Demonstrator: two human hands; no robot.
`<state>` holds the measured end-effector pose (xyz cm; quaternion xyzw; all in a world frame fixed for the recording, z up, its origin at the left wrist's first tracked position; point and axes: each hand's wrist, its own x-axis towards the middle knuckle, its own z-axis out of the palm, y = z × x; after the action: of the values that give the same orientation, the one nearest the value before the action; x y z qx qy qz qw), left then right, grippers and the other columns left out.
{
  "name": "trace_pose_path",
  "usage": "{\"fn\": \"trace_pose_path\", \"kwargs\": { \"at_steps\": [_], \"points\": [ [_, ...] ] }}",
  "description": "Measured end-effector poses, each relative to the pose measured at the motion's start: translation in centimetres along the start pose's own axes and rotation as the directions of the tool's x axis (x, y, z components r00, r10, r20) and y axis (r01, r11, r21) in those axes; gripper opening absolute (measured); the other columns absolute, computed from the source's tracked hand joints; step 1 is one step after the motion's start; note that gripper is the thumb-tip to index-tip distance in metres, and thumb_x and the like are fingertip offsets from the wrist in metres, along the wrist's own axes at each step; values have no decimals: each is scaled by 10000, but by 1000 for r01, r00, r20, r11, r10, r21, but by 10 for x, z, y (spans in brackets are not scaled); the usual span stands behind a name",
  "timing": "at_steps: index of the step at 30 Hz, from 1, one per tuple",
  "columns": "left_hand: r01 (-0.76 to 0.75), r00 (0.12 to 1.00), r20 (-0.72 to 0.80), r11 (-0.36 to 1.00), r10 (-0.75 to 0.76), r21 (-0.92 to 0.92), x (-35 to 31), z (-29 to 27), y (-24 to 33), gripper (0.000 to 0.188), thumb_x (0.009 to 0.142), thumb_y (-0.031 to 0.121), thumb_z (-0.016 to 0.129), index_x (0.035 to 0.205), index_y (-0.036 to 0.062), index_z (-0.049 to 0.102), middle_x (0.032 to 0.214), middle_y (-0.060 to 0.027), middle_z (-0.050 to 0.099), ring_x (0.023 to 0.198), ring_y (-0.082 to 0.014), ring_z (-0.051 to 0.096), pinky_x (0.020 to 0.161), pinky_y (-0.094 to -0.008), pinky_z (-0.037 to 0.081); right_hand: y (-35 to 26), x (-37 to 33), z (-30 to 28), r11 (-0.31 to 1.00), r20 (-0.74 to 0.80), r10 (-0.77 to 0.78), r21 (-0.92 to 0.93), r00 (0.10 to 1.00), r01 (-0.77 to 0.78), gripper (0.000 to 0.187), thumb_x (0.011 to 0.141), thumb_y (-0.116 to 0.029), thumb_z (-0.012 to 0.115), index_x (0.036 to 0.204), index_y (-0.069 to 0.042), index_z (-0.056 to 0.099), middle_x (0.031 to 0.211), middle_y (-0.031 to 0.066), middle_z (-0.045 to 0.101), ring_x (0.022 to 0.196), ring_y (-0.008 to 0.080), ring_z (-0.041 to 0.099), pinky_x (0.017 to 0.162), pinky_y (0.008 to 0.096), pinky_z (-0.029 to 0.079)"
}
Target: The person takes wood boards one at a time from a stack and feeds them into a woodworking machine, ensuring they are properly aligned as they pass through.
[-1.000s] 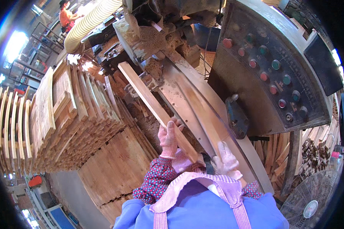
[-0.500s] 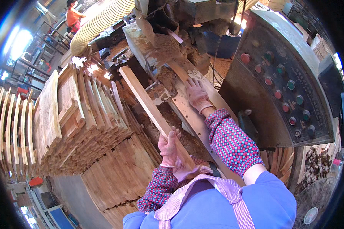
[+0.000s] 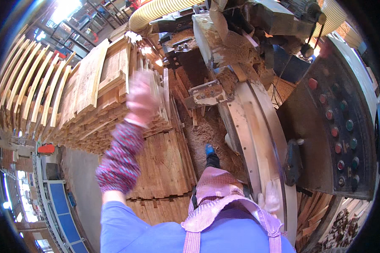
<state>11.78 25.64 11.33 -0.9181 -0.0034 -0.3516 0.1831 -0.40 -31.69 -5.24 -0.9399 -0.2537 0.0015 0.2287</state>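
My left hand, in a pink glove, is stretched forward at the near right side of a stack of planks. Motion smears its fingers, so I cannot tell whether it touches or holds a plank. Close to my body, my gloved right hand is around the near end of a pale wooden strip. That strip lies lengthwise on the machine's metal bed, beside a curved guide rail. Farther up, the end of another wooden piece shows beneath the sawdust-covered machine head.
A control panel with red and green buttons stands at the right. A ribbed cream hose curves across the top. Lower planks are stacked beside my legs. Sawdust covers the floor, and curved slats stand far left.
My left hand has let go of the wooden strip and swung left to the plank stack. The strip now rests on the bed. My right hand has drawn back toward me. The view has shifted left.
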Motion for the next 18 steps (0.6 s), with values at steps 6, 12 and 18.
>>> {"fn": "trace_pose_path", "kwargs": {
  "at_steps": [6,12,18],
  "points": [
    [432,556,405,668,-726,606,32,4,-204,956,755,605,686,1448,9,406,1511,-229,381,1412,-381,333,1148,-474,303,5,109,39,923,21,19,-385,1000,-9,582,941,-255,505,1451,3,395,1507,231,380,1411,432,314,1187,510,214],
    [524,300,419,515,-857,679,11,28,-262,642,745,341,739,1277,10,596,1248,-263,616,1214,-363,579,1031,-424,468,-4,334,67,941,12,-99,-324,995,97,517,956,-229,484,1422,-16,415,1503,173,394,1382,373,373,1173,464,264],
    [629,244,480,514,-843,584,4,5,-254,589,744,251,739,1252,0,578,1211,-274,628,1178,-386,598,965,-441,517,-36,393,69,984,-190,-162,-108,968,143,442,943,-178,535,1364,-43,523,1329,184,578,1275,374,504,1083,449,398]
  ]
}}
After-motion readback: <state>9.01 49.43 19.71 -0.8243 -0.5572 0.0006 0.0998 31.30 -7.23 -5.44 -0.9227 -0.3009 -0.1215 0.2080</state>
